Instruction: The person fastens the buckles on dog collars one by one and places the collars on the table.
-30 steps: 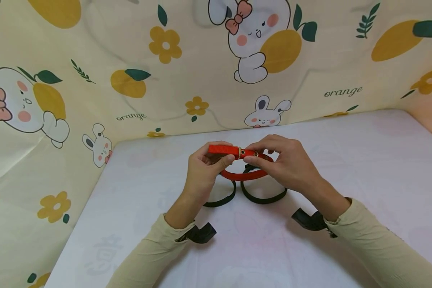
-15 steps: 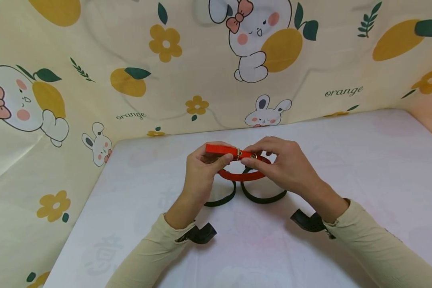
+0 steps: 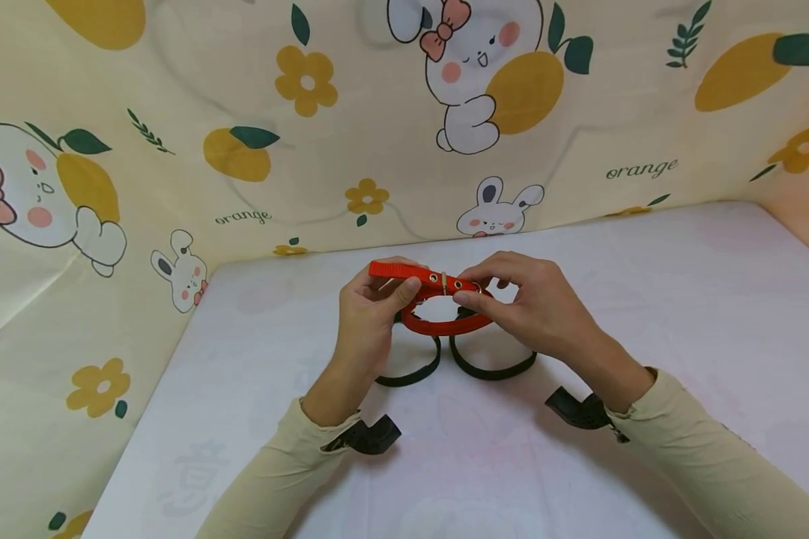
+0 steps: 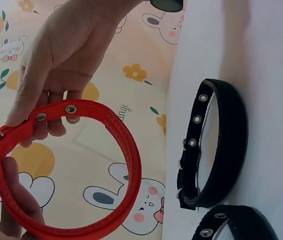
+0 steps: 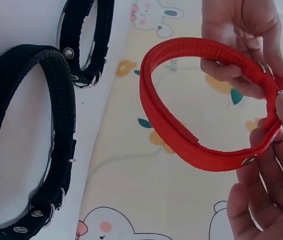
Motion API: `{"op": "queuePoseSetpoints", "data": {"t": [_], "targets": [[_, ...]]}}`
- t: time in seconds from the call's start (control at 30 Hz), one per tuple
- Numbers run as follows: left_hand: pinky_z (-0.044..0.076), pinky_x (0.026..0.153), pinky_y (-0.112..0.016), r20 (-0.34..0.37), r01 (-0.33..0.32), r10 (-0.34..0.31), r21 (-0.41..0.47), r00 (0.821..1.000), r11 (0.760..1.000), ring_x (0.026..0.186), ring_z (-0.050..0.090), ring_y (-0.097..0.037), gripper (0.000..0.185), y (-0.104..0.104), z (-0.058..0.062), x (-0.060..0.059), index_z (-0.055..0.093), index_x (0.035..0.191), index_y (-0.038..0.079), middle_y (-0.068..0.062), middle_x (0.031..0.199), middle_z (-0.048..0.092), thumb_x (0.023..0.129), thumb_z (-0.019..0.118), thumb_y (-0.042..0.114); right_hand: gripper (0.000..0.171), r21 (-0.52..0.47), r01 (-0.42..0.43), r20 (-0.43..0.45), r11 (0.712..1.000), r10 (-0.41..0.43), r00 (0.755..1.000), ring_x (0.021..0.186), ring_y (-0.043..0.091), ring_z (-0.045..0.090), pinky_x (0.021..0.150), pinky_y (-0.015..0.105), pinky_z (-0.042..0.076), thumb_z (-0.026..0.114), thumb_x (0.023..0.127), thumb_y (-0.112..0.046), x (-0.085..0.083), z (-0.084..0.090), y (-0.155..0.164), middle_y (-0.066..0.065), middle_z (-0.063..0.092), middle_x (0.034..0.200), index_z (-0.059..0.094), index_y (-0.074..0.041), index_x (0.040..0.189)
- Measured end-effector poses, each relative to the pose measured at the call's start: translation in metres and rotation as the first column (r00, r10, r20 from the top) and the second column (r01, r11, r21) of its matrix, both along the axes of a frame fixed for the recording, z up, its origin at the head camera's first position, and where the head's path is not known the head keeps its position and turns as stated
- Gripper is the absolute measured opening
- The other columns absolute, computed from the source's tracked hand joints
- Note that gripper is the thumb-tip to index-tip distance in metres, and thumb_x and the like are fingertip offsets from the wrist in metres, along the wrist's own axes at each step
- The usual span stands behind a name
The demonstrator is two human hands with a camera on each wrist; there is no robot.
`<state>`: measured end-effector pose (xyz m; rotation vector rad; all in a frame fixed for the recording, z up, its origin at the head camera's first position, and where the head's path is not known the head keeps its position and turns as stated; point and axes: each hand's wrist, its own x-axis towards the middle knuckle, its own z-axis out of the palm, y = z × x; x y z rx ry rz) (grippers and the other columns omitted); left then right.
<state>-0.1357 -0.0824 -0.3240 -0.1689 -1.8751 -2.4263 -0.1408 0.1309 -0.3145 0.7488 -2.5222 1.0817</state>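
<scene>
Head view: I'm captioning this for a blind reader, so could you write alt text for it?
Two hands hold a red collar just above a white table: the left hand pinches its strap end, and the right hand pinches it at the buckle. Two black collars lie on the table beneath, before a cloth backdrop printed with rabbits and oranges.

In the head view the right hand (image 3: pixel 535 311) covers the buckle end of the red collar (image 3: pixel 438 323), and both hands hide parts of the two black collars (image 3: pixel 492 367) behind them. In the left wrist view the lower black collar (image 4: pixel 236 225) is cut off by the bottom edge.
</scene>
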Motion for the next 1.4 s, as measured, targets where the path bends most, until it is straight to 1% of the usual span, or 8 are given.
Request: {"op": "queuePoseSetpoints", "data": {"t": [0.23, 0.33, 0.47, 0.6, 0.8, 0.97, 1.1, 1.4], "targets": [[0.055, 0.085, -0.032, 0.010, 0.006, -0.006, -0.005, 1.000, 1.000, 0.097, 0.068, -0.019, 0.022, 0.002, -0.001, 0.000, 0.066, 0.115, 0.003, 0.005, 0.095, 0.072, 0.093, 0.066, 0.001, 0.024, -0.022, -0.010, 0.020, 1.000, 0.010, 1.000, 0.089, 0.009, 0.059, 0.071, 0.029, 0.050, 0.078, 0.087, -0.027, 0.001, -0.001, -0.002, -0.008, 0.071, 0.101, 0.075, -0.024, 0.110], [0.055, 0.086, -0.031, 0.008, 0.005, -0.004, -0.019, 1.000, 1.000, 0.097, 0.067, -0.019, 0.023, 0.003, -0.002, 0.001, 0.067, 0.115, 0.004, 0.006, 0.094, 0.072, 0.092, 0.068, 0.004, 0.023, -0.043, -0.013, 0.010, 0.999, 0.014, 1.000, 0.087, 0.009, 0.058, 0.068, 0.028, 0.050, 0.079, 0.086, -0.024, 0.001, -0.001, -0.003, -0.008, 0.070, 0.098, 0.076, -0.023, 0.109], [0.055, 0.085, -0.029, -0.026, 0.027, -0.028, -0.053, 0.999, 0.998, 0.094, 0.068, -0.018, 0.027, 0.005, -0.004, 0.001, 0.066, 0.116, 0.005, 0.005, 0.096, 0.073, 0.090, 0.071, 0.003, 0.019, -0.105, -0.015, 0.016, 0.994, 0.017, 1.000, 0.081, 0.007, 0.059, 0.068, 0.023, 0.050, 0.079, 0.086, -0.021, 0.000, -0.003, -0.003, -0.008, 0.071, 0.092, 0.077, -0.021, 0.105], [0.055, 0.086, -0.028, -0.048, 0.050, -0.056, -0.112, 0.997, 0.992, 0.095, 0.069, -0.018, 0.030, 0.006, -0.005, 0.001, 0.067, 0.116, 0.006, 0.003, 0.101, 0.074, 0.088, 0.073, 0.002, 0.017, -0.164, 0.029, 0.091, 0.986, -0.014, 0.996, 0.080, 0.006, 0.063, 0.071, 0.020, 0.051, 0.076, 0.089, -0.024, -0.001, -0.003, -0.002, -0.006, 0.073, 0.094, 0.076, -0.018, 0.105], [0.058, 0.085, -0.029, -0.090, 0.028, -0.044, -0.176, 0.995, 0.984, 0.094, 0.069, -0.020, 0.026, 0.007, -0.007, 0.001, 0.072, 0.112, 0.003, -0.003, 0.103, 0.073, 0.087, 0.075, 0.006, 0.020, -0.180, 0.073, 0.175, 0.981, -0.041, 0.984, 0.081, 0.009, 0.067, 0.074, 0.022, 0.052, 0.073, 0.092, -0.029, -0.002, -0.001, -0.002, -0.003, 0.074, 0.099, 0.075, -0.016, 0.107], [0.059, 0.085, -0.030, -0.144, 0.033, -0.063, -0.196, 0.988, 0.980, 0.093, 0.069, -0.021, 0.026, 0.007, -0.008, 0.000, 0.073, 0.113, 0.001, -0.003, 0.103, 0.071, 0.087, 0.075, 0.007, 0.020, -0.193, 0.076, 0.181, 0.978, -0.041, 0.983, 0.082, 0.012, 0.068, 0.073, 0.022, 0.052, 0.073, 0.091, -0.028, -0.001, -0.001, -0.002, -0.003, 0.074, 0.100, 0.075, -0.016, 0.107], [0.058, 0.083, -0.028, -0.153, 0.030, -0.066, -0.227, 0.986, 0.973, 0.090, 0.069, -0.019, 0.026, 0.007, -0.009, 0.000, 0.074, 0.113, 0.003, -0.003, 0.103, 0.069, 0.088, 0.074, 0.009, 0.021, -0.193, 0.076, 0.182, 0.978, -0.041, 0.982, 0.084, 0.014, 0.066, 0.070, 0.024, 0.052, 0.073, 0.091, -0.029, -0.001, -0.002, -0.002, -0.003, 0.073, 0.100, 0.075, -0.016, 0.108], [0.055, 0.078, -0.026, -0.191, 0.021, -0.075, -0.271, 0.979, 0.962, 0.087, 0.065, -0.018, 0.024, 0.007, -0.011, 0.001, 0.073, 0.113, 0.000, -0.009, 0.112, 0.066, 0.091, 0.071, 0.008, 0.020, -0.229, 0.038, 0.168, 0.973, 0.001, 0.986, 0.081, 0.006, 0.071, 0.074, 0.021, 0.055, 0.074, 0.091, -0.028, -0.002, -0.002, -0.002, -0.004, 0.072, 0.099, 0.075, -0.017, 0.109]]}}
